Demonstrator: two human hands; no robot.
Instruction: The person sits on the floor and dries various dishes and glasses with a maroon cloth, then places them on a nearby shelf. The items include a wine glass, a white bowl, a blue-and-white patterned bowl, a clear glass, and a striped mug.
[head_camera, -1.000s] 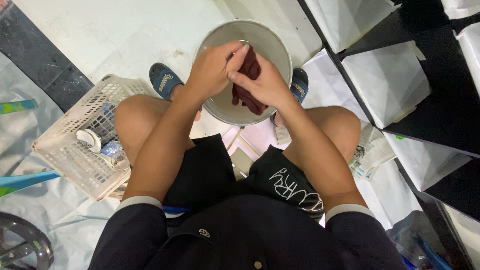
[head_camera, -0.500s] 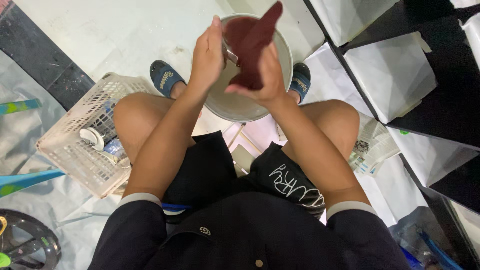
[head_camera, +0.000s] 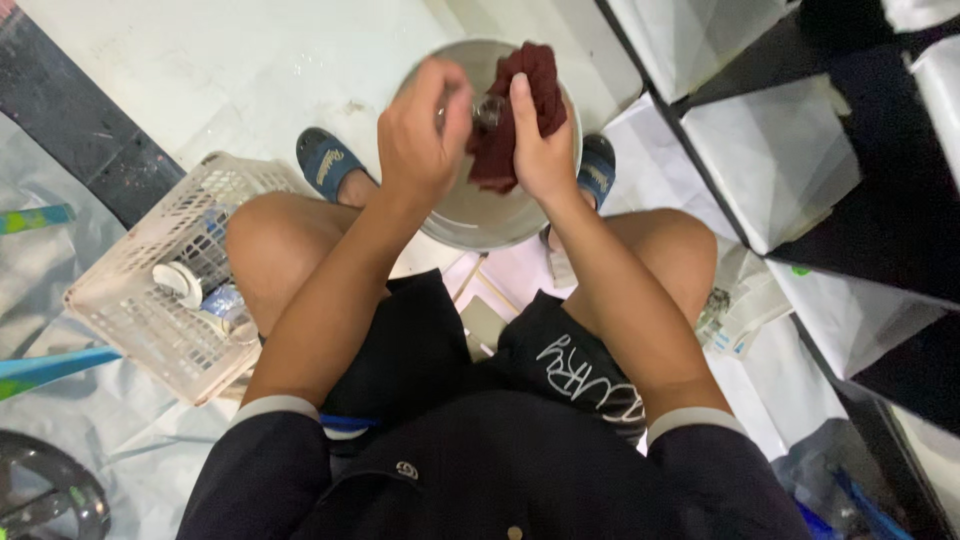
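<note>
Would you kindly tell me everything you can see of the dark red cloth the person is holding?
The dark red cloth looks like soft, napped fabric, perhaps towelling, bunched and creased rather than spread flat. It is draped over the right hand, whose fingers press into it, with one fold rising above the hand and another hanging below. It is held up over the round metal basin. A small shiny object sits against it, between it and the left hand. Whether it is wet cannot be told.
</note>
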